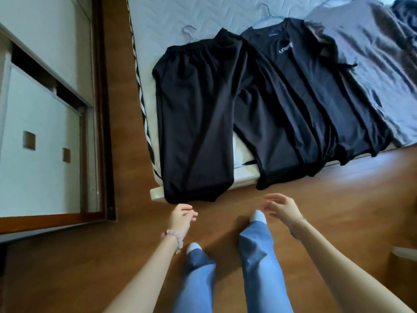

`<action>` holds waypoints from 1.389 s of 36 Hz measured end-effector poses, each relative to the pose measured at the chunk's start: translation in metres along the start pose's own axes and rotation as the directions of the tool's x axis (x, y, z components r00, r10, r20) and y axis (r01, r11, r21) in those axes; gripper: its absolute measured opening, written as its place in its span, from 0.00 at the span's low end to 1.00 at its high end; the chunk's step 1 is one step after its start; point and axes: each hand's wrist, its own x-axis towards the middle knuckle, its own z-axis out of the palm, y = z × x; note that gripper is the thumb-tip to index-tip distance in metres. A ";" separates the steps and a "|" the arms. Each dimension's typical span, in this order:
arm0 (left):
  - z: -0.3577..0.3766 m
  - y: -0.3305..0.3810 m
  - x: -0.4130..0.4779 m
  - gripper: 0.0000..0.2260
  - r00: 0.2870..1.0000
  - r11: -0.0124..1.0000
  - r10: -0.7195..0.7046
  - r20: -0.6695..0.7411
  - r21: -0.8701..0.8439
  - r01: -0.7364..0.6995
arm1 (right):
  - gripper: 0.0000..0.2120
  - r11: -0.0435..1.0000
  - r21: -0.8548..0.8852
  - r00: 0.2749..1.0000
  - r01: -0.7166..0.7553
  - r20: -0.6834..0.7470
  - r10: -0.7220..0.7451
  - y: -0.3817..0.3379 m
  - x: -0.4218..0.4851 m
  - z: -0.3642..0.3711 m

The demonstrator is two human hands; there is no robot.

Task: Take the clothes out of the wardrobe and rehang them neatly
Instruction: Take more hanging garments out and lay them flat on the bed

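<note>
Black trousers (194, 114) lie flat on the white mattress (171, 21), their legs hanging over its near edge, a pale hanger (189, 32) poking out at the waistband. To their right lie a black t-shirt (300, 102) with a small white logo, on its own hanger (266, 12), and a grey garment (370, 64). My left hand (181, 216) hovers just below the trouser hems, fingers relaxed, holding nothing. My right hand (282, 207) hangs over the floor in front of the bed, fingers loosely spread and empty.
A wardrobe (40, 123) with white sliding doors and a dark wooden frame stands at the left. Brown wooden floor (338, 199) runs between it and the bed. More dark clothing (406, 23) lies at the far right. My legs in blue trousers stand below.
</note>
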 end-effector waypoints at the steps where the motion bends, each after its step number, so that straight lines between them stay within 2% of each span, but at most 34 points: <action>1: 0.013 0.010 0.003 0.05 1.000 1.000 0.013 0.017 -0.003 -0.013 | 0.11 1.000 0.004 1.000 0.014 -0.015 -0.014 -0.007 0.009 -0.011; 6: 0.086 0.061 0.021 0.06 0.994 0.999 0.033 0.100 -0.032 -0.030 | 0.10 0.997 -0.008 0.993 0.082 -0.087 -0.082 -0.039 0.066 -0.072; 10: 0.144 0.096 0.037 0.05 0.995 0.999 0.012 0.102 -0.032 -0.009 | 0.12 0.993 -0.028 0.985 0.112 -0.128 -0.115 -0.058 0.120 -0.123; 12: 0.171 0.110 0.047 0.08 0.995 1.000 -0.011 0.100 -0.020 0.013 | 0.15 0.990 -0.073 0.984 0.124 -0.119 -0.132 -0.065 0.146 -0.145; 15: 0.204 0.128 0.063 0.25 0.995 0.997 -0.075 0.062 0.007 0.075 | 0.17 0.988 -0.122 0.994 0.096 -0.034 -0.101 -0.071 0.179 -0.165; 20: 0.241 0.142 0.085 0.21 0.990 0.990 -0.143 -0.017 -0.024 0.142 | 0.15 0.972 -0.209 0.987 0.111 0.137 -0.083 -0.080 0.215 -0.170; 24: 0.257 0.149 0.098 0.29 0.970 0.974 -0.228 -0.084 -0.026 0.226 | 0.15 0.959 -0.253 0.931 0.128 0.363 -0.028 -0.072 0.221 -0.152; 26: 0.263 0.151 0.102 0.31 0.963 0.968 -0.252 -0.092 -0.046 0.248 | 0.16 0.962 -0.242 0.917 0.124 0.398 -0.018 -0.066 0.221 -0.144; 28: 0.267 0.152 0.104 0.32 0.957 0.964 -0.265 -0.114 -0.053 0.260 | 0.17 0.979 -0.185 0.935 0.091 0.355 -0.020 -0.059 0.222 -0.142; 31: 0.266 0.148 0.101 0.31 0.946 0.963 -0.270 -0.179 -0.067 0.262 | 0.19 0.993 -0.108 0.977 0.047 0.211 -0.024 -0.052 0.220 -0.149; 35: 0.261 0.143 0.093 0.30 0.946 0.966 -0.252 -0.203 -0.104 0.235 | 0.23 0.938 -0.303 0.980 0.170 0.155 -0.127 -0.048 0.211 -0.157; 40: 0.249 0.137 0.085 0.29 0.941 0.978 -0.208 -0.267 -0.091 0.190 | 0.26 0.846 -0.456 0.961 0.278 0.119 -0.251 -0.040 0.205 -0.157; 46: 0.214 0.130 0.077 0.28 0.935 0.980 -0.179 -0.307 -0.142 0.141 | 0.21 0.868 -0.438 0.965 0.235 -0.002 -0.262 -0.041 0.201 -0.158; 50: 0.197 0.126 0.082 0.18 0.948 0.981 -0.178 -0.264 -0.124 0.150 | 0.21 0.810 -0.523 0.954 0.265 0.021 -0.299 -0.043 0.192 -0.153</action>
